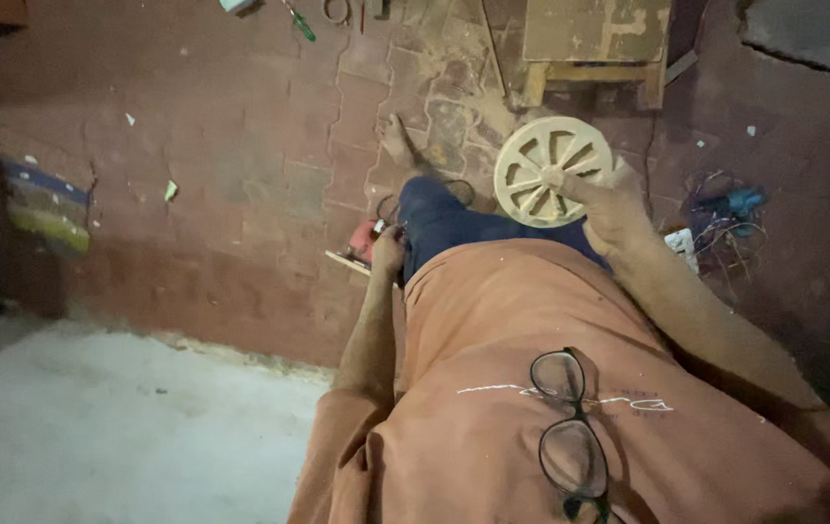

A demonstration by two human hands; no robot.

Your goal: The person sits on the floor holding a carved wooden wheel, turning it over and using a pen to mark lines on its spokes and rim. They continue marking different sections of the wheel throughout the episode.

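Observation:
My right hand [612, 202] grips the rim of a pale wooden spoked wheel [543, 167], held upright above my knee. My left hand [388, 249] reaches down beside my left leg and touches a small red power tool [364, 241] that lies on the brick floor; whether the fingers grip it is hidden. I wear an orange shirt with black-framed glasses [568, 435] hanging at the chest, and dark blue trousers. My bare foot [397, 142] rests on the dusty floor.
A low wooden stool [594, 50] stands at the back. A blue tool with tangled wires [730, 215] lies at the right. A green-handled screwdriver [300, 23] and small tools lie at the top. Reddish brick paving [240, 146] meets a pale concrete slab [95, 427] at the lower left.

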